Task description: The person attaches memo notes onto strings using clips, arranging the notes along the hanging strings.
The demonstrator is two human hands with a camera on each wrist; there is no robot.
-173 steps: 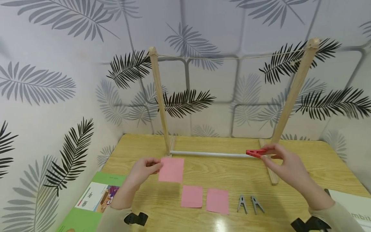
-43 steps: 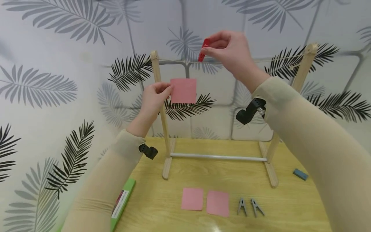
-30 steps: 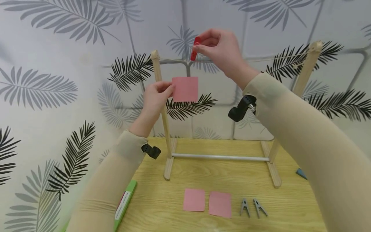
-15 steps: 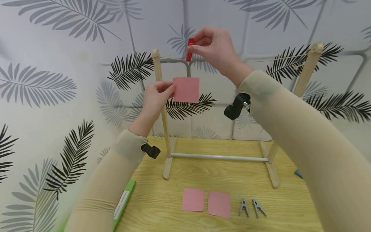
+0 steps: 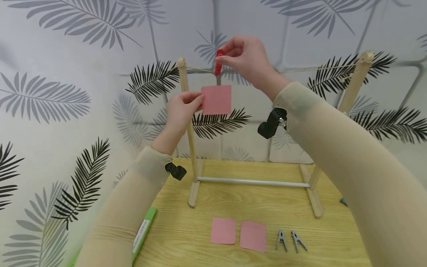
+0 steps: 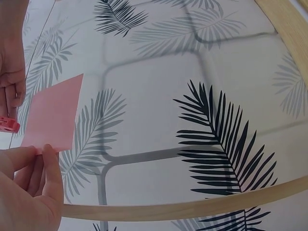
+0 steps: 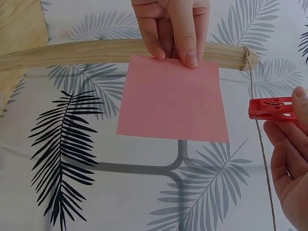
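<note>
In the head view my left hand (image 5: 180,111) pinches a pink sticky note (image 5: 217,99) by its left edge, thumb in front. The note hangs flat in the air just below a thin string (image 5: 201,69). My right hand (image 5: 248,61) holds a red clothespin (image 5: 218,63) between thumb and fingers, its tip pointing down. From the right wrist, the tip of the clothespin (image 7: 269,109) overlaps the string (image 7: 263,159), and the note (image 7: 172,98) is apart from both. The left wrist view shows the note (image 6: 53,115) edge-on beside the clothespin (image 6: 8,124).
The string runs between two wooden posts (image 5: 190,144), joined low down by a white rod (image 5: 253,181). On the table (image 5: 186,237) lie two pink notes (image 5: 223,230) and two grey clothespins (image 5: 281,240). A green book (image 5: 145,230) is at left; a blue block (image 5: 343,201) at right.
From near the table, both hands have risen to the string with the sticky note and red clothespin. Lately the clothespin has shifted left and dipped to the string, above the note.
</note>
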